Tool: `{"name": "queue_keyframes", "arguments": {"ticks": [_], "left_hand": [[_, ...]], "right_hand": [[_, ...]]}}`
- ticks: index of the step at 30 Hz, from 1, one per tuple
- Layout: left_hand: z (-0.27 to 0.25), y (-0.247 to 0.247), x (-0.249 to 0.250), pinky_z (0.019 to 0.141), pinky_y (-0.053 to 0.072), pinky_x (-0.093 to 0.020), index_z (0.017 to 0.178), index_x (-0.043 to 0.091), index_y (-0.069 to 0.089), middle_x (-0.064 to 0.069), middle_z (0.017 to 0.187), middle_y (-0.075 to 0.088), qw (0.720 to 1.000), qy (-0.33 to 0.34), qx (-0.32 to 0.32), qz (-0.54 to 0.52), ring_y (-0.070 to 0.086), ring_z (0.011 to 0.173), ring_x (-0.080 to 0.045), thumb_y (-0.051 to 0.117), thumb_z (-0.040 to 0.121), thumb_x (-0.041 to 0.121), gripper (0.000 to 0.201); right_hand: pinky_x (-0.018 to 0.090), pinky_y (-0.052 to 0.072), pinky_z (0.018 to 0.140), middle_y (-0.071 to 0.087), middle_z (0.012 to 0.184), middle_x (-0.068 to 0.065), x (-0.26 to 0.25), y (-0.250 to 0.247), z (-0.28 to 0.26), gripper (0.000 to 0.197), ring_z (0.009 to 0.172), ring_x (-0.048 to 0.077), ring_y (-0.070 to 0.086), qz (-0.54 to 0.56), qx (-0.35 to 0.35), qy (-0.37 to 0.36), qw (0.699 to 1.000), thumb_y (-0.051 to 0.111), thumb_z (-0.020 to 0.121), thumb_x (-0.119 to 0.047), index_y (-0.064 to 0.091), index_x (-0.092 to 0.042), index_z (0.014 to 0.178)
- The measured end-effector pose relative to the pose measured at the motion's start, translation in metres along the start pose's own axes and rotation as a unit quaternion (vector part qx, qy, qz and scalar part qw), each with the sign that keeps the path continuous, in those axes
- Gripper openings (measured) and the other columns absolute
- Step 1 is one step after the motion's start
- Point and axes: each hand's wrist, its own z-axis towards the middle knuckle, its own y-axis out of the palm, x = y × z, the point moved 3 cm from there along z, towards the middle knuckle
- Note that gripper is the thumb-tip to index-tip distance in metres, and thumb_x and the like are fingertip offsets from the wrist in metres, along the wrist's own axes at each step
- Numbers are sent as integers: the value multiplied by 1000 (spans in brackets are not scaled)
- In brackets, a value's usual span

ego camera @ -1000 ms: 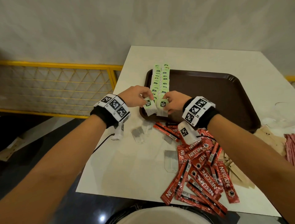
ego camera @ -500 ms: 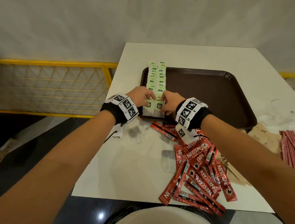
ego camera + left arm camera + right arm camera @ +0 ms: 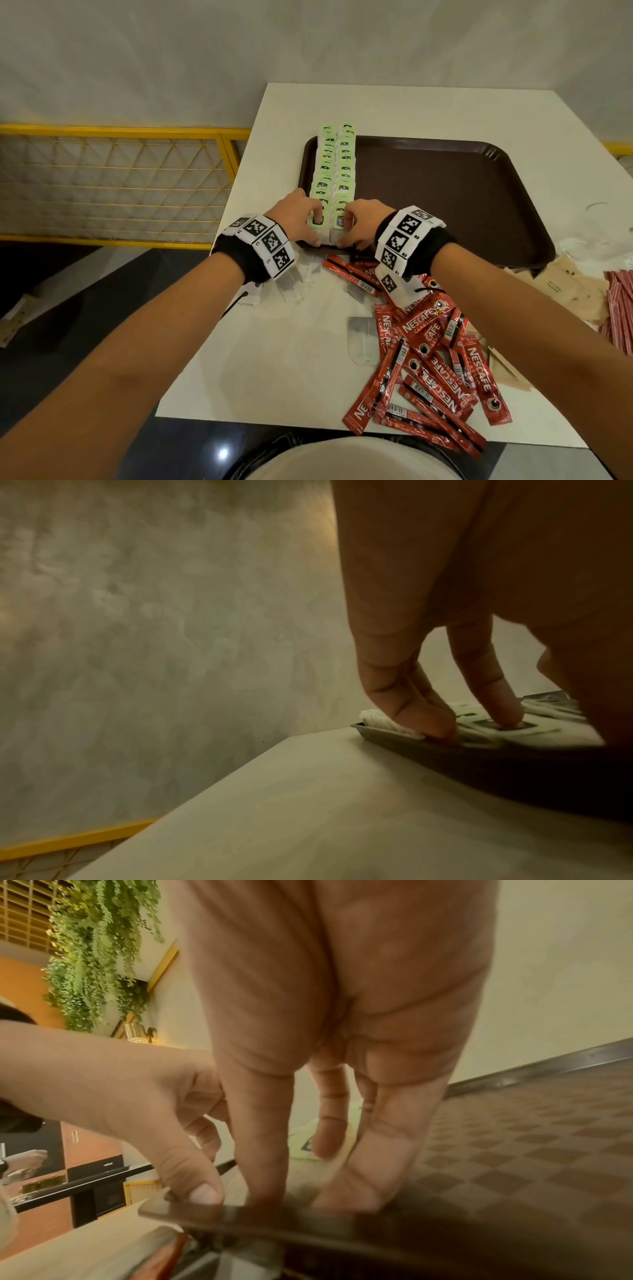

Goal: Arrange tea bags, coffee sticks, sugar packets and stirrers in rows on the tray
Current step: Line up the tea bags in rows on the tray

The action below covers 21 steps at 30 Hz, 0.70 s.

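Green tea bags (image 3: 337, 171) — two overlapping rows, brown tray (image 3: 445, 192) at 9 o'clock edge; red coffee sticks (image 3: 431, 359) — loose heap on table, 6 o'clock of tray.

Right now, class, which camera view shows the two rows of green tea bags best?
The head view: both tea bag rows run the whole length of the tray. The left wrist view shows only blurred near ends; the right wrist view shows a green sliver between fingers.
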Motion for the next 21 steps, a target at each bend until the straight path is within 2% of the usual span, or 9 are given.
{"name": "queue_keyframes", "arguments": {"ticks": [2, 6, 11, 13, 14, 16, 18, 20, 21], "left_hand": [[0, 0, 1, 80, 37, -26, 109, 11, 59, -9, 115, 42, 1000, -5, 7, 3, 50, 103, -25, 80, 72, 24, 45], [0, 1, 3, 77, 37, -26, 109, 9, 59, -11, 116, 44, 1000, -13, 15, 1, 48, 96, -23, 81, 71, 22, 46], [-2, 0, 3, 80, 38, -27, 108, 9, 60, -12, 117, 46, 999, -14, 25, -15, 50, 102, -26, 81, 71, 20, 44], [-6, -4, 2, 78, 39, -27, 108, 12, 60, -11, 116, 46, 999, -15, 37, -36, 52, 99, -23, 80, 72, 22, 43], [-8, -7, 1, 78, 39, -26, 108, 13, 60, -11, 116, 47, 998, -16, 45, -47, 53, 96, -22, 80, 72, 24, 42], [-17, -16, -1, 78, 41, -26, 108, 13, 60, -10, 114, 50, 996, -12, 65, -62, 55, 93, -20, 79, 74, 27, 41], [-30, -23, -2, 73, 40, -22, 105, 11, 62, -7, 108, 55, 996, -4, 65, -63, 55, 89, -18, 77, 75, 25, 36], [-47, -23, -4, 61, 37, -16, 104, 10, 64, -1, 98, 57, 998, 1, 29, -50, 53, 80, -11, 76, 76, 24, 33], [-56, -20, -5, 59, 36, -12, 104, 10, 63, 2, 95, 55, 999, 1, 3, -40, 51, 76, -8, 76, 76, 25, 35]], "right_hand": [[36, 53, 80, 57, 102, 9, 1, 0, 1, 36, 87, 26, 61, 2, 3, 1, 1000, 79, 73, -18, 52, -8, 95], [38, 53, 82, 60, 105, 11, 2, 1, 3, 37, 94, 29, 64, -1, 8, -2, 1000, 79, 73, -19, 53, -9, 96], [31, 53, 76, 57, 99, 4, 7, -1, 4, 34, 87, 20, 59, -21, 30, -10, 999, 80, 72, -22, 56, -10, 94], [33, 54, 80, 55, 103, 6, 8, -2, 4, 35, 92, 23, 59, -15, 32, -13, 999, 78, 73, -20, 57, -7, 99], [33, 53, 79, 53, 104, 7, 7, -3, 2, 34, 92, 24, 58, -23, 43, -18, 999, 76, 75, -20, 58, -7, 100], [30, 46, 73, 46, 102, 6, 2, -9, -3, 29, 89, 21, 52, -65, 86, -41, 993, 72, 79, -25, 57, -10, 99], [28, 40, 75, 43, 100, 1, -8, -11, -13, 23, 90, 18, 48, -96, 108, -85, 986, 68, 82, -29, 56, -15, 95], [26, 40, 76, 49, 97, -2, -23, -5, -25, 19, 91, 16, 51, -124, 72, -134, 981, 64, 85, -32, 60, -17, 96], [25, 41, 75, 53, 96, -2, -31, 2, -31, 20, 90, 16, 53, -146, 42, -154, 976, 62, 87, -33, 63, -16, 98]]}}
